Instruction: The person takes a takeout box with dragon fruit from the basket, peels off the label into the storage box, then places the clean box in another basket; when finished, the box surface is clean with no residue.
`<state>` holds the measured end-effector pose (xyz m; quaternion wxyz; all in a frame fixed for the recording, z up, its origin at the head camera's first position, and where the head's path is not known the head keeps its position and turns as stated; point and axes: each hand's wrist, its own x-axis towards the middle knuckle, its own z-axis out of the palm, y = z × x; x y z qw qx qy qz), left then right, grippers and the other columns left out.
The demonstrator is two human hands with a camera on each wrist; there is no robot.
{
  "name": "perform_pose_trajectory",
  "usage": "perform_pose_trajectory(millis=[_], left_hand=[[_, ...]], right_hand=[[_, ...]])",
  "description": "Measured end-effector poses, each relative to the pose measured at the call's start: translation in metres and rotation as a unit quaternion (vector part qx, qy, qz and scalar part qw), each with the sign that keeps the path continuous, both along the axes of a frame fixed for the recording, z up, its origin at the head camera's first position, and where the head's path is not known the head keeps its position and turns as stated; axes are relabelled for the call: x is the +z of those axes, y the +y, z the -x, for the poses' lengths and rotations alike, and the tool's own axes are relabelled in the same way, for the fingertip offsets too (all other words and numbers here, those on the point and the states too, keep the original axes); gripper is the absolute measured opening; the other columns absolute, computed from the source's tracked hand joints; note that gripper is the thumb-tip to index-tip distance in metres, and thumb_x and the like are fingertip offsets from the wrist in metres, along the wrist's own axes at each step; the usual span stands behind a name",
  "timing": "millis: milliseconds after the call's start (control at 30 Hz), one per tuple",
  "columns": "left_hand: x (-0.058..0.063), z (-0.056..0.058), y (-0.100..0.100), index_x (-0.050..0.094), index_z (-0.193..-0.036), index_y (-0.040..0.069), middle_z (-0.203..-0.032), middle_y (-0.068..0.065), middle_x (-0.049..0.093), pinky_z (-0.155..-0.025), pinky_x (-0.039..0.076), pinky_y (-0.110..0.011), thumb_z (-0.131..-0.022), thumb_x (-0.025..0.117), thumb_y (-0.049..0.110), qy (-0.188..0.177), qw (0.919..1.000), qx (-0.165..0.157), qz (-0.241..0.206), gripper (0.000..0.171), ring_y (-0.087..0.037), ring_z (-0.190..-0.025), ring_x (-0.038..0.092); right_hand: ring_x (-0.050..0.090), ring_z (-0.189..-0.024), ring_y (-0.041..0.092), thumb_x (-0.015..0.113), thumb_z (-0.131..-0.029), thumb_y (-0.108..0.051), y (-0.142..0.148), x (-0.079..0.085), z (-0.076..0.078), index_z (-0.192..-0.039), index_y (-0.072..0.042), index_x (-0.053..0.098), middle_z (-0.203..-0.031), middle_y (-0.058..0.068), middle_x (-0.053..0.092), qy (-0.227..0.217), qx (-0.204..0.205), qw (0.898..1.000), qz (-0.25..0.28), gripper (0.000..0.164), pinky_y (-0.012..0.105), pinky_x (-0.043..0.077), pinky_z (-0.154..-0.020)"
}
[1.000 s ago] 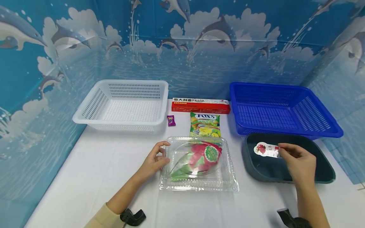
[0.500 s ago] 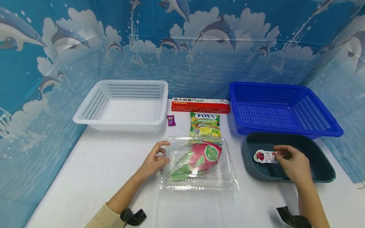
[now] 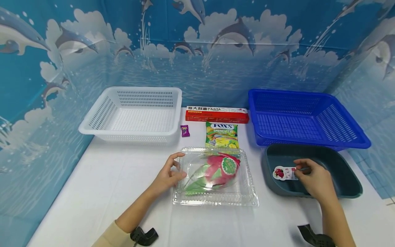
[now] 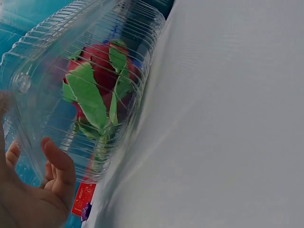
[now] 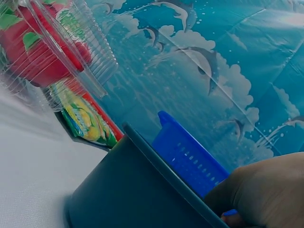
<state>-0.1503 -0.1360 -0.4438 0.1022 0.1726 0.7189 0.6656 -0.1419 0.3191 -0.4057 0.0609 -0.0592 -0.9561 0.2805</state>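
Fruit label (image 3: 284, 173), pinched in the grip of the right hand (image 3: 316, 179) at nine o'clock inside the dark tub (image 3: 345, 175), might flip if released unevenly, while the left hand (image 3: 167, 175) touches a clear container (image 3: 216, 201), clasp unclear.

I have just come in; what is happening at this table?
A person's right hand pinches a white label in the dark green tub. The left hand is at the left edge of a clear plastic box with a dragon fruit inside. Farther back are a white basket and a blue basket, with a pasta box between them.
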Motion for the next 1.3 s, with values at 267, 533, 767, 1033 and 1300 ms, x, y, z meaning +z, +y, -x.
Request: perform_pose_trajectory(millis=[267,533,767,1033,1300], left_hand=[[0.004,-0.003,-0.002,0.030,-0.146,0.022,-0.100,-0.014,0.035,-0.045,0.043,-0.022,-0.093,0.063,0.012,-0.011,0.9992,-0.009,0.039,0.063,-0.008,-0.046,0.042],[-0.001,-0.002,0.001,0.040,-0.133,0.010,-0.090,-0.008,0.035,-0.039,0.038,-0.020,-0.090,0.060,0.003,0.016,0.9998,-0.010,0.010,0.048,-0.007,-0.042,0.041],[-0.007,-0.002,0.004,0.043,-0.117,0.004,-0.087,-0.008,0.037,-0.034,0.037,-0.021,-0.086,0.058,-0.001,0.040,0.9991,-0.002,-0.012,0.035,-0.005,-0.039,0.040],[-0.008,-0.005,0.008,0.039,-0.112,0.006,-0.086,-0.008,0.037,-0.032,0.036,-0.020,-0.085,0.054,-0.003,0.049,0.9986,0.015,-0.014,0.032,-0.001,-0.038,0.039],[-0.006,-0.007,0.011,0.036,-0.107,0.006,-0.087,-0.009,0.040,-0.034,0.035,-0.017,-0.083,0.050,-0.005,0.032,0.9988,0.019,-0.033,0.031,-0.001,-0.039,0.038]], right_hand=[[0.059,-0.091,0.041,0.056,-0.094,-0.008,0.001,-0.001,0.000,-0.111,0.003,0.062,-0.104,0.028,0.062,-0.010,-0.002,1.000,-0.001,0.021,0.040,0.053,-0.064],[0.053,-0.097,0.043,0.055,-0.097,-0.011,0.001,-0.001,-0.001,-0.115,0.006,0.059,-0.108,0.029,0.059,-0.018,-0.020,1.000,0.015,0.025,0.054,0.048,-0.075],[0.050,-0.104,0.047,0.054,-0.099,-0.015,0.003,0.000,-0.003,-0.117,0.005,0.058,-0.112,0.030,0.057,-0.016,-0.025,0.999,0.022,0.028,0.060,0.044,-0.079],[0.050,-0.102,0.044,0.052,-0.100,-0.020,0.003,0.004,-0.003,-0.119,0.005,0.057,-0.112,0.028,0.056,-0.018,-0.035,0.999,0.026,0.032,0.053,0.045,-0.075],[0.053,-0.094,0.038,0.050,-0.101,-0.023,0.006,0.009,0.000,-0.120,0.006,0.056,-0.111,0.028,0.058,-0.012,-0.057,0.998,0.035,0.035,0.028,0.045,-0.066]])
